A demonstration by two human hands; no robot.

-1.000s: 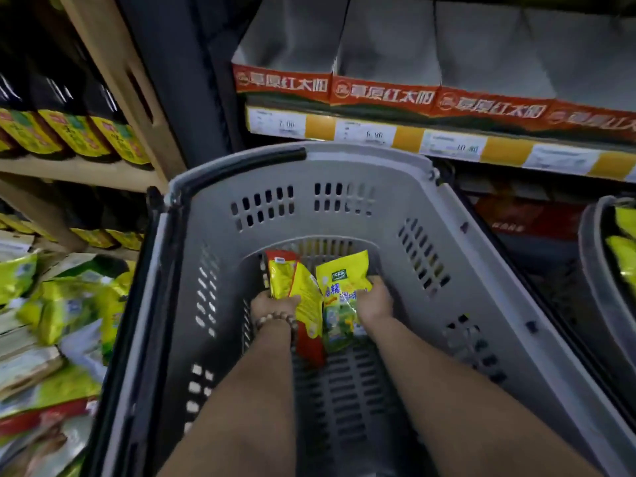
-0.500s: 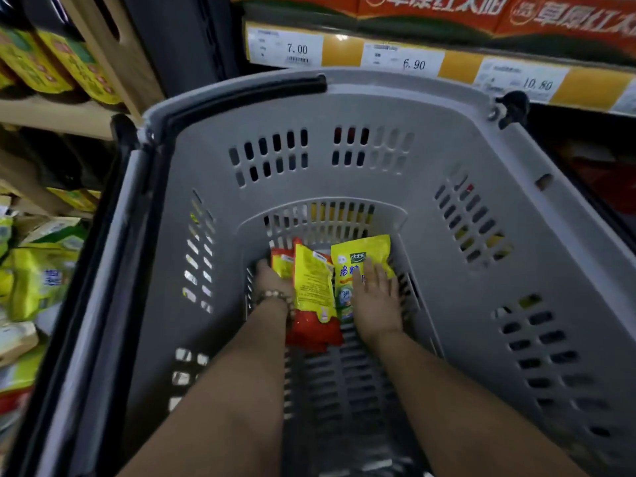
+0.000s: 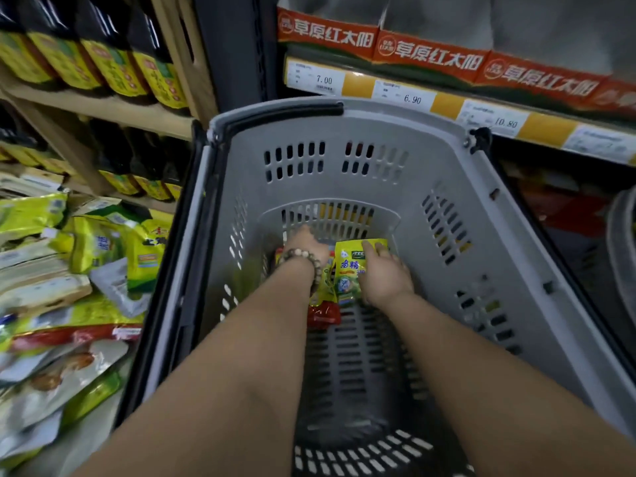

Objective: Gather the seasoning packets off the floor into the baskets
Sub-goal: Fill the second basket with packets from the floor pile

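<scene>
Two packets lie on the slatted bottom of the grey basket, at its far end, and both hands are down with them.

Head view: the right hand lies flat on the yellow packet, fingers straight, so its grip is open; it seems to be pressing the packet flat so that it stacks neatly. The left hand, with a bead bracelet at the wrist, reaches towards the far wall over the red-and-yellow packet. Its fingers are hidden behind the knuckles, so I cannot tell whether its grip is closed or loose. Many more packets lie heaped on the floor just left of the basket, and the rim of a second basket shows at the right edge.

Half a second back the left hand sat beside the red-and-yellow packet; it has since slid forward over it. The right hand has stayed flat on the yellow packet. A second back both packets stood upright in the hands.
</scene>
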